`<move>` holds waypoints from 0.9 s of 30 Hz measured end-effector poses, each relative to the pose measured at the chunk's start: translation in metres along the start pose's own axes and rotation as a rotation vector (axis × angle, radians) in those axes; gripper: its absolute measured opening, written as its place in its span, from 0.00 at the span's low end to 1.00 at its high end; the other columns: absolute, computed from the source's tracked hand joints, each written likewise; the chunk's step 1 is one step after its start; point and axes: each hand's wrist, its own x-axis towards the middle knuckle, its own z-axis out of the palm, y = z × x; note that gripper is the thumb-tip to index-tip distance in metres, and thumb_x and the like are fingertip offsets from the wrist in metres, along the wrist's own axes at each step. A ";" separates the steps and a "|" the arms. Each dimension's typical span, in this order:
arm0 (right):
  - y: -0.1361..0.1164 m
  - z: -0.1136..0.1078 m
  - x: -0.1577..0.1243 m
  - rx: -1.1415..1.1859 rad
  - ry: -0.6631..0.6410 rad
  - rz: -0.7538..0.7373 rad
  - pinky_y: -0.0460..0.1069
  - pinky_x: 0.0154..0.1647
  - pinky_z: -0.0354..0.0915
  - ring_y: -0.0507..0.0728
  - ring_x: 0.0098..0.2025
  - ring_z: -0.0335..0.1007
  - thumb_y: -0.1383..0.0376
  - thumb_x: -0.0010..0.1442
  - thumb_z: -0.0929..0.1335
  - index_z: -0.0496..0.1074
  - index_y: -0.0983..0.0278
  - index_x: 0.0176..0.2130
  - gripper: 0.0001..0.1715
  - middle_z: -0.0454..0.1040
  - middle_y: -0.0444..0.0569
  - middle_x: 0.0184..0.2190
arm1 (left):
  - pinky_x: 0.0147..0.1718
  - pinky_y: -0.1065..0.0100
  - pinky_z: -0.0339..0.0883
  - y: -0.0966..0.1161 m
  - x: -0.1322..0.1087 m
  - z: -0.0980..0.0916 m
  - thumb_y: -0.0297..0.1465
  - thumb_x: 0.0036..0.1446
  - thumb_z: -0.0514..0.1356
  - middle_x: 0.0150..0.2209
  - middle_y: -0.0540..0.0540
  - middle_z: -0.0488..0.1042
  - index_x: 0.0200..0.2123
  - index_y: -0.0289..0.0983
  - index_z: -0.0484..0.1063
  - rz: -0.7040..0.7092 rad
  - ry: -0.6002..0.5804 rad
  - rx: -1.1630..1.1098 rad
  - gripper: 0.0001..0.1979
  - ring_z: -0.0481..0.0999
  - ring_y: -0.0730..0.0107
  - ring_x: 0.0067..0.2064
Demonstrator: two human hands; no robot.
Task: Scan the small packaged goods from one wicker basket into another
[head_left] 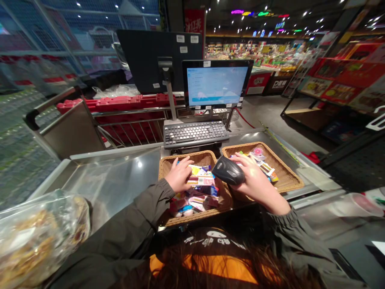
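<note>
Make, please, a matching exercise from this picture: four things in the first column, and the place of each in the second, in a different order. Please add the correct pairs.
Things
1. black scanner
2. left hand
3. keyboard
4. clear plastic bag

Places
A. just in front of the lit screen
B. in the lower left of the picture
C. held in the right hand
D. over the left wicker basket

Right pairs: 1-C, 2-D, 3-A, 4-B
</note>
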 end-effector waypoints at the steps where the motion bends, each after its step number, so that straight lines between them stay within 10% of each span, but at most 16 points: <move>1: 0.001 0.000 0.000 0.004 0.001 0.003 0.74 0.66 0.52 0.73 0.66 0.58 0.62 0.52 0.71 0.73 0.61 0.50 0.24 0.72 0.57 0.56 | 0.65 0.32 0.39 0.001 -0.001 0.005 0.30 0.44 0.67 0.64 0.35 0.66 0.32 0.37 0.71 0.002 -0.026 -0.012 0.11 0.54 0.43 0.70; 20: 0.022 -0.008 -0.010 0.008 0.019 0.030 0.72 0.66 0.53 0.71 0.65 0.60 0.62 0.53 0.71 0.73 0.59 0.52 0.26 0.73 0.56 0.56 | 0.64 0.29 0.38 -0.025 -0.033 0.026 0.32 0.39 0.71 0.64 0.31 0.65 0.36 0.36 0.75 -0.185 -0.305 0.185 0.18 0.54 0.39 0.70; 27: 0.060 -0.033 -0.030 -0.096 0.162 0.172 0.74 0.65 0.53 0.74 0.62 0.64 0.59 0.53 0.71 0.75 0.63 0.48 0.22 0.74 0.60 0.54 | 0.65 0.32 0.40 -0.011 -0.012 0.013 0.33 0.48 0.68 0.69 0.29 0.55 0.46 0.37 0.75 -0.107 -0.100 0.231 0.20 0.52 0.41 0.71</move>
